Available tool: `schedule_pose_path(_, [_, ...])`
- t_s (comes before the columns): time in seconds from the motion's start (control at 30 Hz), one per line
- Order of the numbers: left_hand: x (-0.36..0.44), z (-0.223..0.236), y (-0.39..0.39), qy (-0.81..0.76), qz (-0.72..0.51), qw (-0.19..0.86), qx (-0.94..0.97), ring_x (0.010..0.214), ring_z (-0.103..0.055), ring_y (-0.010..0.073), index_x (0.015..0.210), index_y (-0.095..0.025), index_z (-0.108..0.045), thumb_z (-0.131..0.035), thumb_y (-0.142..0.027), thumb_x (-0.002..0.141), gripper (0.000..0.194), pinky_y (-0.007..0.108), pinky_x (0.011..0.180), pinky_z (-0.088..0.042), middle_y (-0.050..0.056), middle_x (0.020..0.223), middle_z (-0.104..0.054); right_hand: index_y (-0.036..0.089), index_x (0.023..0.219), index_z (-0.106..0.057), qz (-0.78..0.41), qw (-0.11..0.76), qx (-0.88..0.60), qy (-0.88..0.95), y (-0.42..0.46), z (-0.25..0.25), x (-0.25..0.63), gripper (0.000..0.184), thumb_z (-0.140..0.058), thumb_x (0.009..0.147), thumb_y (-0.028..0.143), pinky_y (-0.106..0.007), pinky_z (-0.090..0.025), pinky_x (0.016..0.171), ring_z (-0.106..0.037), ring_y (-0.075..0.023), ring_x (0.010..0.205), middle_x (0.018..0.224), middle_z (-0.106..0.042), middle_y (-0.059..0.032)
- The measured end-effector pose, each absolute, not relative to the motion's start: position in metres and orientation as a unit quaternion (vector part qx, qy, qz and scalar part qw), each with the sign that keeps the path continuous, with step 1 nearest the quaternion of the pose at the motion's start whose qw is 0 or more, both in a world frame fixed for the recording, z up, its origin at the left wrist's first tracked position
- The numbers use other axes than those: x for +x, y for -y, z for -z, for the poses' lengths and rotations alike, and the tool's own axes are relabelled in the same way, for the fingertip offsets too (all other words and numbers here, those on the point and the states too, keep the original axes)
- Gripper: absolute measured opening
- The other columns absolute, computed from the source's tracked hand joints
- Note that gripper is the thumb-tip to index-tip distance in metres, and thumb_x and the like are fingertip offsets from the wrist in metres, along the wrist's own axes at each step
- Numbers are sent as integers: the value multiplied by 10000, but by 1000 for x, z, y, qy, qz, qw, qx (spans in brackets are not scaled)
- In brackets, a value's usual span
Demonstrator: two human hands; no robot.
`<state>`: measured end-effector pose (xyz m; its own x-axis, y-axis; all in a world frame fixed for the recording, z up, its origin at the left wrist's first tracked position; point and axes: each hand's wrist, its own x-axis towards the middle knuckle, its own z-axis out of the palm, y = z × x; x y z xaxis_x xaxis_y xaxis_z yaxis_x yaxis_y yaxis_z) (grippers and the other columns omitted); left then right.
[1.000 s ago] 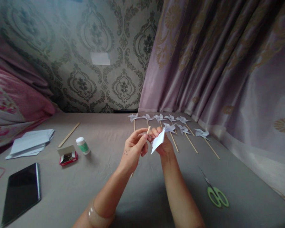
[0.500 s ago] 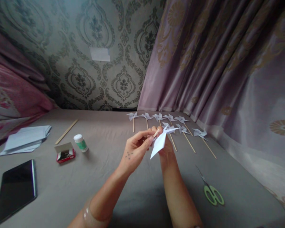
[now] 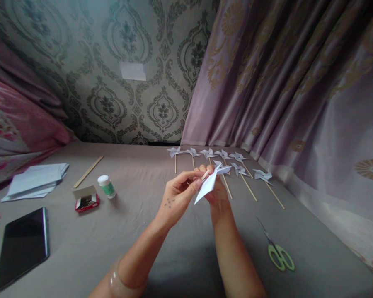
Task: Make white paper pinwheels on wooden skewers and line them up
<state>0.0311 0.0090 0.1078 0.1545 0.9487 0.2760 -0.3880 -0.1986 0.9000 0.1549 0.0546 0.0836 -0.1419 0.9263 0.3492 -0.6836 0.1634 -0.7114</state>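
Note:
Both hands meet over the middle of the grey cloth. My left hand (image 3: 175, 198) pinches a pale wooden stick (image 3: 206, 174) between thumb and fingers, its tip pointing up toward the right. Against it is a white folded-paper pinwheel (image 3: 207, 188), held edge-on by my right hand (image 3: 219, 191). The paper covers much of the right hand's fingers, but they are closed around the pinwheel's far side. Whether stick and paper are joined cannot be seen. Just beyond the hands lie several finished-looking pinwheels on sticks (image 3: 263, 176) in two rows.
Green-handled scissors (image 3: 279, 254) lie at the right. To the left are a white-capped glue bottle (image 3: 107, 188), an open red box (image 3: 87, 203) of small metal pieces, loose wooden sticks (image 3: 88, 171), a stack of paper (image 3: 34, 182) and a black tablet (image 3: 22, 248).
The paper pinwheel has tilted slightly, its lower point shifting a little left and up. Both hands keep their grip in nearly the same place.

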Motion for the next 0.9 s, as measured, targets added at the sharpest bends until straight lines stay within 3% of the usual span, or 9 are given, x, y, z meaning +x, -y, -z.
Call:
schedule_pose_path(0.33, [31,-108,-9,-264,-587,568,512,689,-524,111,857,-152,-719,-735,-344,720,236,215,615,-401,30,769,-648,234,572,-552,-632,630,-127,433,-56,-83,154,342,-838,554,421,-242,-420,561,-406,-106,552,551,-388,66])
schedule_pose_path(0.67, [30,-107,-9,-265,-582,568,518,681,-523,107,863,-156,-721,-733,-348,725,237,218,617,-385,27,767,-650,233,583,-570,-640,632,-100,426,-57,-82,155,306,-852,558,348,-220,-391,560,-364,-92,553,570,-359,68])
schedule_pose_path(0.9, [29,-110,-10,-274,-592,568,502,654,-516,99,826,-159,-730,-752,-335,698,219,212,600,-382,18,730,-646,253,681,-638,-622,649,-142,415,-54,-84,155,251,-849,547,276,-222,-429,581,-436,-91,591,608,-453,64])
